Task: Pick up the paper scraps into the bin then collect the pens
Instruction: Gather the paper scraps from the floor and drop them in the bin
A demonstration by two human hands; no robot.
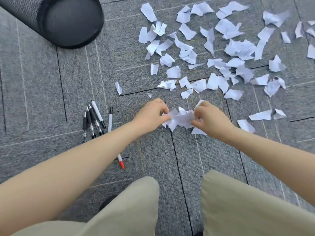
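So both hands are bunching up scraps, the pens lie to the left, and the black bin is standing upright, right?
Not quite: the head view shows the black bin lying on its side. Both hands, left hand and right hand, do bunch scraps, with the pens to the left.

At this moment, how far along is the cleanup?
Early. Both the left hand and right hand bunch a small scrap bundle. Most scattered scraps remain on the carpet; the bin lies on its side; pens untouched.

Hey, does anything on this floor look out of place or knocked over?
Yes. The black mesh bin lies tipped on its side at top left. Torn paper scraps litter the carpet, and pens lie loose by the left arm. Both hands hold a bunch of scraps.
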